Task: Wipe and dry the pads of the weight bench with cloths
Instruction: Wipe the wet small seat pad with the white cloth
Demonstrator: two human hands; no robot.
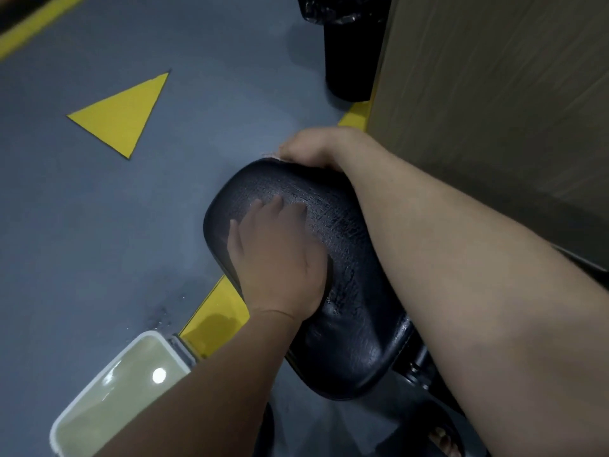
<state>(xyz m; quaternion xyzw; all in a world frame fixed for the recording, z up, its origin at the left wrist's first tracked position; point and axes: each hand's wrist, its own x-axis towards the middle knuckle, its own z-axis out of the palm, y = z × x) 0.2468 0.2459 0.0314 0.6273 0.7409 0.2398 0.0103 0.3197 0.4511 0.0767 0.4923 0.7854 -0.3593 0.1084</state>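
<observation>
The black, cracked bench pad fills the middle of the view, and its surface looks wet and shiny. My left hand lies flat on the pad's left half with straight fingers. A dark edge shows under its palm, and I cannot tell if that is a cloth. My right hand reaches across to the pad's far rim, its fingers curled over the edge. A small scrap of pale cloth peeks out by its fingertips; the rest is hidden under the hand.
A white tub of water stands on the grey floor at lower left. A black bin stands at the back beside a brown panel. The bench frame and a sandalled foot are at lower right.
</observation>
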